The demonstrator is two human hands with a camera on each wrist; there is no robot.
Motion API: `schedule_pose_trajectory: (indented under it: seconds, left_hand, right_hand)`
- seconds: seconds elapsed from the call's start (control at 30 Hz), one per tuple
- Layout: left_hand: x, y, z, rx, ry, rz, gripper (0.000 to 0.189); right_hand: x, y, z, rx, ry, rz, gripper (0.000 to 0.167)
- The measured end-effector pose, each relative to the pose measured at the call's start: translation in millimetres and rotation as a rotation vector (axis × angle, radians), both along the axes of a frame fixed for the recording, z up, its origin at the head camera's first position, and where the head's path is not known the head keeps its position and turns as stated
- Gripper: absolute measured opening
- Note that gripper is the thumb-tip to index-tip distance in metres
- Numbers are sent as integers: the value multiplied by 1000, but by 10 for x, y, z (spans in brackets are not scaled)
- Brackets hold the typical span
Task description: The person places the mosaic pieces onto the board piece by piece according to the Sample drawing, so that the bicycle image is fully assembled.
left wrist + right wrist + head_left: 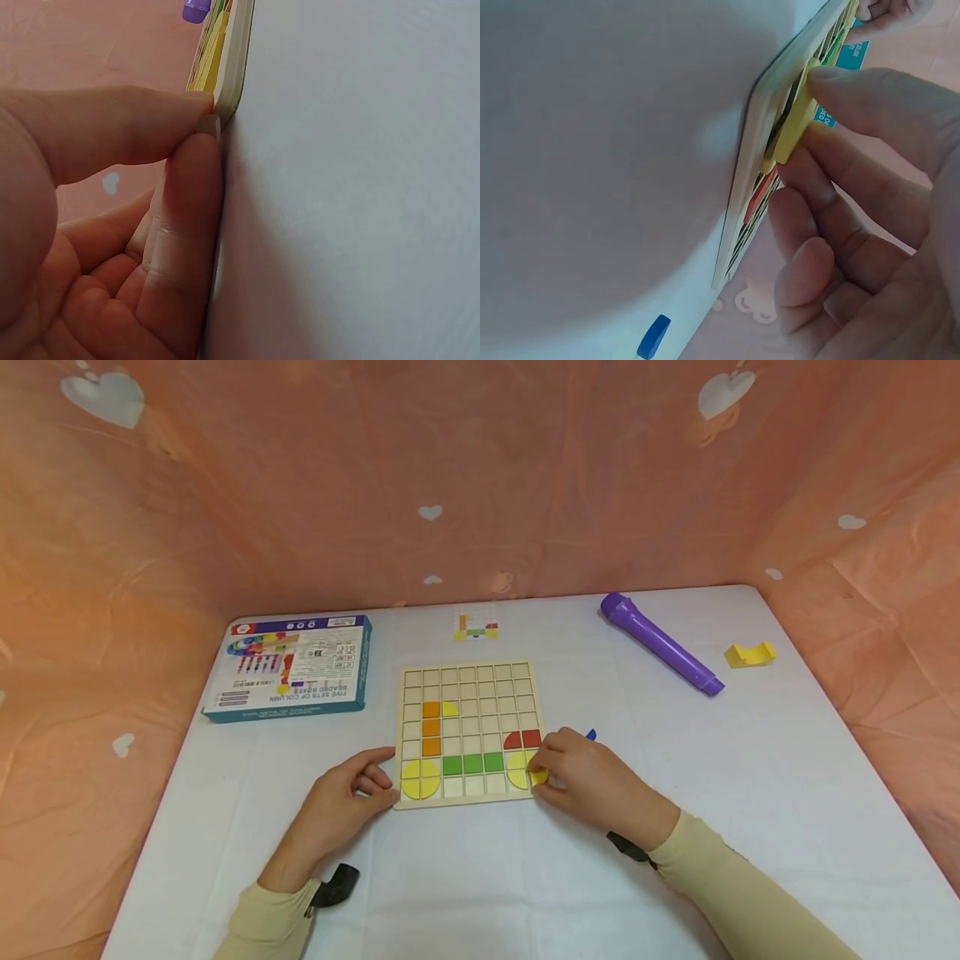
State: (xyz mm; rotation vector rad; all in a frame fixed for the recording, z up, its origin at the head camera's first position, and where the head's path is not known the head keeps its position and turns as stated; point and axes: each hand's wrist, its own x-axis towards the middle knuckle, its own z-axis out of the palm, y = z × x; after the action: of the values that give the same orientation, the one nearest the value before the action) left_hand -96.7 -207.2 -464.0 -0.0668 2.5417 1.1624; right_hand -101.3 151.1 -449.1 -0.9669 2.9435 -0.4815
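A wooden grid board (467, 675) lies on the table between both hands. With thumb and fingers, my right hand (585, 781) pinches a yellow quarter-circle tile (799, 120) at the board's lower right corner, tilted above the neighbouring yellow pieces. My left hand (341, 797) touches the board's left edge, index finger along the side and thumb at the lower corner. In the grid sit a yellow circle (420, 779) of quarter tiles, orange squares (431, 727), a yellow tile (449, 708), green squares (473, 763) and red tiles (530, 739).
A small blue piece (592, 734) lies just beyond my right hand. A pattern card (476, 623) is behind the board. A flat toy box (288, 668) lies back left; a purple toy microphone (663, 646) and yellow block (750, 655) are at the right.
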Motion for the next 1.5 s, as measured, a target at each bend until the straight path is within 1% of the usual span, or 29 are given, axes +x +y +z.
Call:
schedule_pose_trajectory:
  seconds: [0.3,0.63,0.93,1.13,1.27,1.5]
  left_hand:
    - [0,-6,0,11,9,-2,59]
    - [-3,-17,-19,1,8,-10,59]
    - [-2,-18,-16,-3,9,-9,59]
    - [-12,-5,4,-2,11,-8,59]
    - [-14,0,7,3,7,-4,60]
    - [-3,-2,-3,-5,-3,-4,59]
  right_hand:
    - [3,-5,-20,0,1,3,24]
    - [-22,69,-17,-32,35,-10,20]
    - [-34,57,-10,-51,18,-15,22]
    - [-59,72,5,-35,14,-23,20]
    - [-99,160,31,-20,-1,-67,19]
    - [-190,436,87,-23,-3,-173,19]
